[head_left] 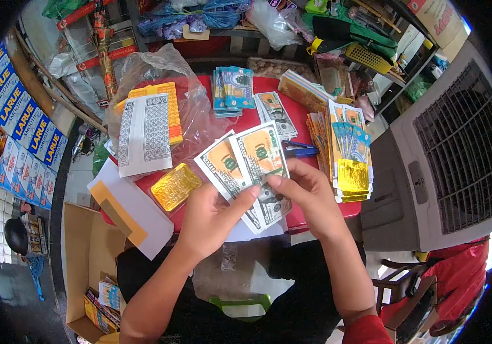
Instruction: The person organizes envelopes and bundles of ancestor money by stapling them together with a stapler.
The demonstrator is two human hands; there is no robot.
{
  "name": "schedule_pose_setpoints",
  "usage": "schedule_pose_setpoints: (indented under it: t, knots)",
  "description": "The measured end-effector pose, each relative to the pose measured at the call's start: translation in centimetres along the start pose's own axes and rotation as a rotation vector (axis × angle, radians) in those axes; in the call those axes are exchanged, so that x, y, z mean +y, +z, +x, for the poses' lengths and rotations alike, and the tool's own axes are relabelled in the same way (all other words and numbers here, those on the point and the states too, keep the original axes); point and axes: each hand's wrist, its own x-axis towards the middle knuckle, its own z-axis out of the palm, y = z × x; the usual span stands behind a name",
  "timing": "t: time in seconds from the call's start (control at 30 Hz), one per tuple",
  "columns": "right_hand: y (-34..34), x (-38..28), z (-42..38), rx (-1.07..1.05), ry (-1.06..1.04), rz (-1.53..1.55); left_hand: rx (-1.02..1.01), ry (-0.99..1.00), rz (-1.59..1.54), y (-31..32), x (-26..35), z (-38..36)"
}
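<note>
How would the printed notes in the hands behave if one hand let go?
The printed notes look like thin paper, so probably light and bendable. They're fanned and overlapping, so may slide over each other. Their upper ends extend straight past the thumbs, so together they're probably not very floppy.

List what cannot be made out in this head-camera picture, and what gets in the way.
All in the head view:
Left hand: fingertips except the thumb's, hidden behind the held notes.
Right hand: likewise, behind those notes.
Held notes: exact count, because they overlap.
Patterned sheet: its small printed characters, too tiny to read.
Red cloth: its far right, cut off by the dark border.
</note>
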Motion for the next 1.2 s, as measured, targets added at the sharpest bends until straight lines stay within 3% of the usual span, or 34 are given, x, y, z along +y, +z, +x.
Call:
schedule_pose_setpoints:
  t: [0.13, 0.33, 0.53, 0.67, 1.2]
  knots:
    - [-0.4, 0.1, 0.2, -0.024, -0.002, 0.044, -0.005, 0.014, 0.014, 0.1, 0.0, -0.2]
    - [-1.1, -1.1, -0.1, -0.047, 0.065, 0.020, -0.242, -0.120, 0.271, -0.6, 1.0, -0.5]
    - [-0.9, -1.0, 0.1, -0.010, 0.043, 0.077, -0.342, -0.167, 0.290, -0.5, 1.6, -0.8]
    - [-1.7, -1.2, -0.1, -0.050, 0.122, 0.028, -0.354, -0.163, 0.307, -0.7, 1.3, -0.7]
    - [-2.6, -0.9, 0.4, 0.117, -0.047, 0.047, -0.292, -0.216, 0.289, -1.1, 1.7, -0.5]
